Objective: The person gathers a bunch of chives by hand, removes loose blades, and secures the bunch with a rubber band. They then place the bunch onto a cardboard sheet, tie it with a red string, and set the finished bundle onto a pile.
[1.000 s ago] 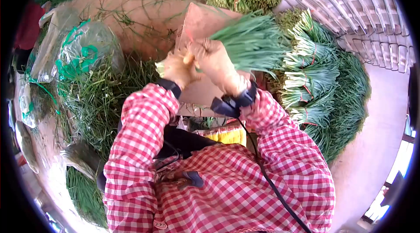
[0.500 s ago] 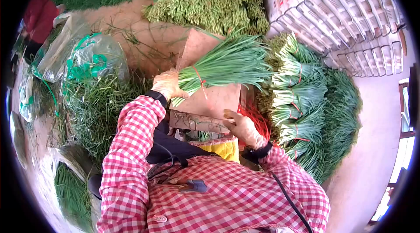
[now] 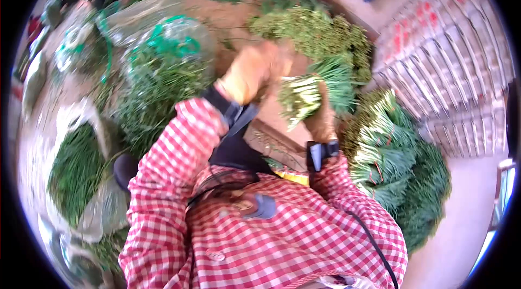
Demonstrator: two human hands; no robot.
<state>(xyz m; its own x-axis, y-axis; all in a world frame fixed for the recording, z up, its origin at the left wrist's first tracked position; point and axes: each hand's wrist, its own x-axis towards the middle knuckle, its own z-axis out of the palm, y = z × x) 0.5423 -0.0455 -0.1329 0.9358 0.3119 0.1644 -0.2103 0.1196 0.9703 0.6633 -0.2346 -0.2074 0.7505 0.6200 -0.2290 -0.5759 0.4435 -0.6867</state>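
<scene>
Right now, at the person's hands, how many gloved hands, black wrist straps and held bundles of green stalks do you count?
Tan-gloved hands: 2 (left hand, right hand)
Black wrist straps: 2 (left wrist strap, right wrist strap)
Bundle of green stalks with pale cut ends, held up by the right hand: 1
Total: 5

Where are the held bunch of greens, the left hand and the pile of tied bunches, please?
held bunch of greens (image 3: 301, 96), head view, pale cut ends.
left hand (image 3: 252, 72), head view, back of glove.
pile of tied bunches (image 3: 380, 154), head view, pale stalk ends.
</scene>
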